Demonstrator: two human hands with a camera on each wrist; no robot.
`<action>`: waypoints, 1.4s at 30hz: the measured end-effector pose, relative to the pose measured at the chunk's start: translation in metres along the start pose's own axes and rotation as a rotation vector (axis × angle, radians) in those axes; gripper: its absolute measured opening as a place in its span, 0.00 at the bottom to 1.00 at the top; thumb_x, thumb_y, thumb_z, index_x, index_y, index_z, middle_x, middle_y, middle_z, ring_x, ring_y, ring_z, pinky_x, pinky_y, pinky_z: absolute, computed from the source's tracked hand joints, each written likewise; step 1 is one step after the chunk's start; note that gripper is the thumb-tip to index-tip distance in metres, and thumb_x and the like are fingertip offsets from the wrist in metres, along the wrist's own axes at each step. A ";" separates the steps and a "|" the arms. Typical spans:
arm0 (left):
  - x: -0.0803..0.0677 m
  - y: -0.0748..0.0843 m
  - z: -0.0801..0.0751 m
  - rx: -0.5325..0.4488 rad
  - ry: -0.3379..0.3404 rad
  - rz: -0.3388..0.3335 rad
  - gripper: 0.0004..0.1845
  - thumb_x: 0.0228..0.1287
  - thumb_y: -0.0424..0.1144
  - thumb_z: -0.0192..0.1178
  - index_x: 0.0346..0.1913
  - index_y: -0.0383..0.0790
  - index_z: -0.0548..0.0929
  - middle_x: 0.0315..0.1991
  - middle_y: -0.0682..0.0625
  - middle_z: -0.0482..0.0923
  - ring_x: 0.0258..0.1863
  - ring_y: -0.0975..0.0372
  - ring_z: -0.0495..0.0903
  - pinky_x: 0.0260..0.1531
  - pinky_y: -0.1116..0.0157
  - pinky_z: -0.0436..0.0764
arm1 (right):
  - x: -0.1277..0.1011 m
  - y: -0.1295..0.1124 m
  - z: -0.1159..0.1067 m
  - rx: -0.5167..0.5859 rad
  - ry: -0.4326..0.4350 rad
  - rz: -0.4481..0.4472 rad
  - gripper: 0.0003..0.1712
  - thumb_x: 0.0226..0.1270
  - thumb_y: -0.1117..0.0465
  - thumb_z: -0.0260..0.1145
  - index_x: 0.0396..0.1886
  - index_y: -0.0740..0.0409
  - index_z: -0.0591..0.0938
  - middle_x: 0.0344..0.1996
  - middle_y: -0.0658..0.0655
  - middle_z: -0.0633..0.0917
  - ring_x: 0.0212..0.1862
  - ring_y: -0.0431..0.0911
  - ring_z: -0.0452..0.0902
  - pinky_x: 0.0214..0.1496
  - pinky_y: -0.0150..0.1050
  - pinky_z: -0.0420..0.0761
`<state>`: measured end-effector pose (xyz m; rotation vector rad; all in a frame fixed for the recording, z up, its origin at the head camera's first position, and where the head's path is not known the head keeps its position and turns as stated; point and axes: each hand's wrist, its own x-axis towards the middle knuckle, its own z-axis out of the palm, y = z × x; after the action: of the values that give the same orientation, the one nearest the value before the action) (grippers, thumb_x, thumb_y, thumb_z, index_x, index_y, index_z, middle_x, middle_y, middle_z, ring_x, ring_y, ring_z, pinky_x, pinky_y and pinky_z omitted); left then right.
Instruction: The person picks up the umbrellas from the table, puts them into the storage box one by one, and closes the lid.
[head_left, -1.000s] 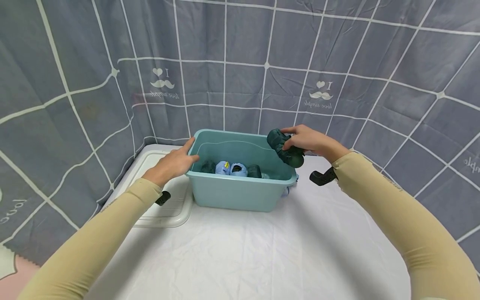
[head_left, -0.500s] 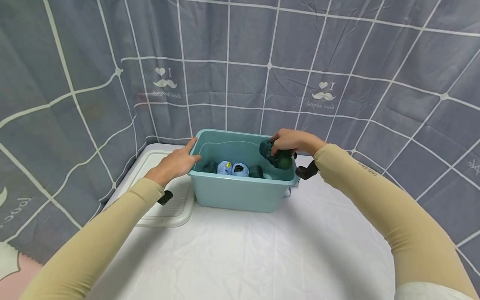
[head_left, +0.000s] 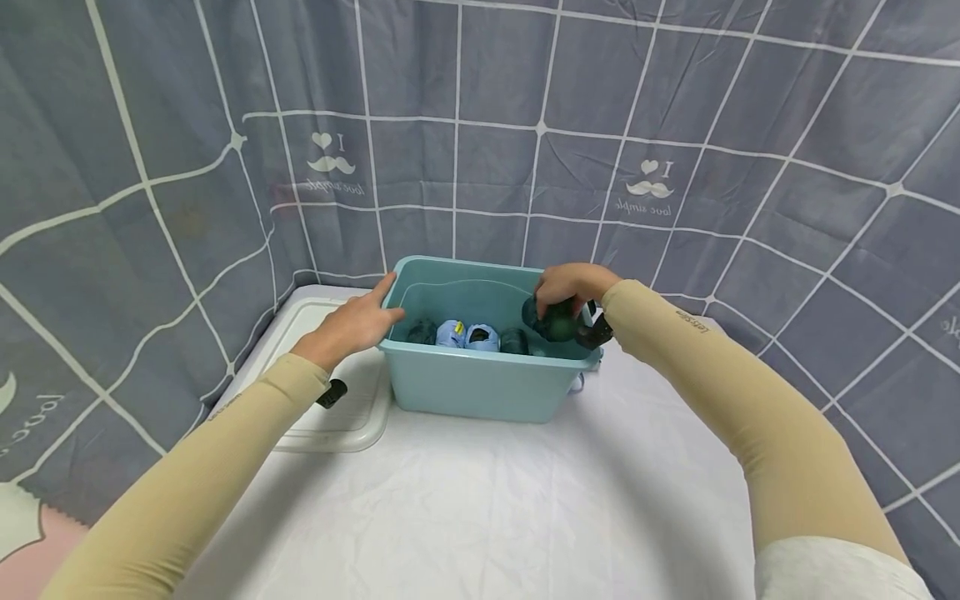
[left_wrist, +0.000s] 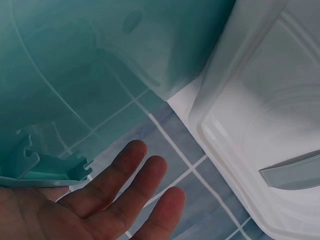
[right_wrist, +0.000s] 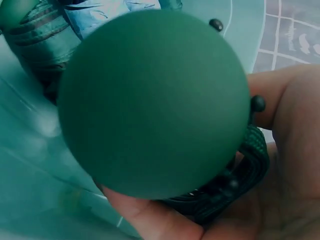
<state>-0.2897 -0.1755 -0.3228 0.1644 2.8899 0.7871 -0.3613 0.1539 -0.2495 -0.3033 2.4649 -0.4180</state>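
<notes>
Now right hand (head_left: pixel 567 287) grips dark green umbrella (head_left: pixel 557 319) over bin (head_left: pixel 480 387)

1. My head view is evenly, softly lit, with faint shadows under the arms.
2. Grid lines bow toward its edges, a wide-lens distortion.
3. My wrist views sit too close: soft focus, teal cast, pale glare at centre.
</notes>
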 end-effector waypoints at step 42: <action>-0.002 0.003 -0.001 -0.004 0.001 -0.015 0.43 0.73 0.58 0.41 0.81 0.62 0.30 0.77 0.33 0.57 0.71 0.38 0.65 0.62 0.34 0.67 | 0.023 0.000 0.018 -0.094 -0.071 -0.050 0.35 0.72 0.59 0.61 0.76 0.63 0.65 0.67 0.69 0.74 0.52 0.56 0.85 0.51 0.46 0.86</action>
<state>-0.2876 -0.1735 -0.3200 0.1424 2.8863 0.7912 -0.3687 0.1426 -0.2759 -0.4129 2.4158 -0.3077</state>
